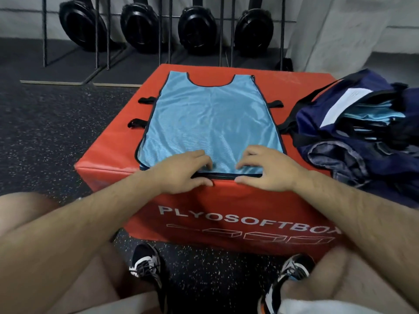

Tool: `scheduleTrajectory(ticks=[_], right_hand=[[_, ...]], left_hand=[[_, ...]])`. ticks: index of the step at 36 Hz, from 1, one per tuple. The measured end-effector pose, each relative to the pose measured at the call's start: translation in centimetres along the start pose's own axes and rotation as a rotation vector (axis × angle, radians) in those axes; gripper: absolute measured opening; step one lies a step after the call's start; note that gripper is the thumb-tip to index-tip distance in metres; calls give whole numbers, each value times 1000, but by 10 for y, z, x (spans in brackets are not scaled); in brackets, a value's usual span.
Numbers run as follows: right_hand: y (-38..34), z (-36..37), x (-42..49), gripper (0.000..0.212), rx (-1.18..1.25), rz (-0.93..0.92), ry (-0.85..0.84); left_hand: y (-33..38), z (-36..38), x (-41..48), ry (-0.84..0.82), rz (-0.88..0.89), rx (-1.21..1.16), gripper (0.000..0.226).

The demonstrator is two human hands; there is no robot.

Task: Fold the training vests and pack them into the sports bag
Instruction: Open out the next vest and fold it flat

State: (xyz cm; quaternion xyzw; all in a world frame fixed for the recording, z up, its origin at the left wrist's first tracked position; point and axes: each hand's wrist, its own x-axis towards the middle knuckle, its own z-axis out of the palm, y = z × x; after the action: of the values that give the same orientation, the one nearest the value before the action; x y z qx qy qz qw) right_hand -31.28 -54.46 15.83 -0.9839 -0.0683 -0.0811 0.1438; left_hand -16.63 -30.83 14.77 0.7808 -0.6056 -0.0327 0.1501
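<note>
The fold is only beginning: a light blue, dark-trimmed mesh training vest (208, 118) lies spread flat, neck hole away from the person, on top of a red padded plyo box (108, 155). The left hand (181, 171) and right hand (267, 171) sit side by side at its near hem. Each grip is narrow, with curled fingers on the cloth and the thumb at the edge below, seemingly pinching the hem. The next move likely calls for lifting that hem and carrying it toward the neck, both corners level. A navy fabric sports bag (340, 137) lies open just right of the vest, with folded blue vests (374, 114) showing inside.
</note>
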Motion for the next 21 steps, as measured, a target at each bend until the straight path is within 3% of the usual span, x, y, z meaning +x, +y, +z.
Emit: scheduleTrajectory(ticks=[7,14,17,21], right_hand=[[-4,1,-1,52,-198,-36,-33],[-21,6,7,56,-348,-21,24],[-31,9,15,39,-334,32,6],[-28,10,22,30,-306,80,-53]], left_hand=[[6,-3,1,-58,-67,-25,22],[7,-3,6,112,-31,35,10],[11,-6,10,163,-48,15,9],[4,-14,10,59,-72,2,17]])
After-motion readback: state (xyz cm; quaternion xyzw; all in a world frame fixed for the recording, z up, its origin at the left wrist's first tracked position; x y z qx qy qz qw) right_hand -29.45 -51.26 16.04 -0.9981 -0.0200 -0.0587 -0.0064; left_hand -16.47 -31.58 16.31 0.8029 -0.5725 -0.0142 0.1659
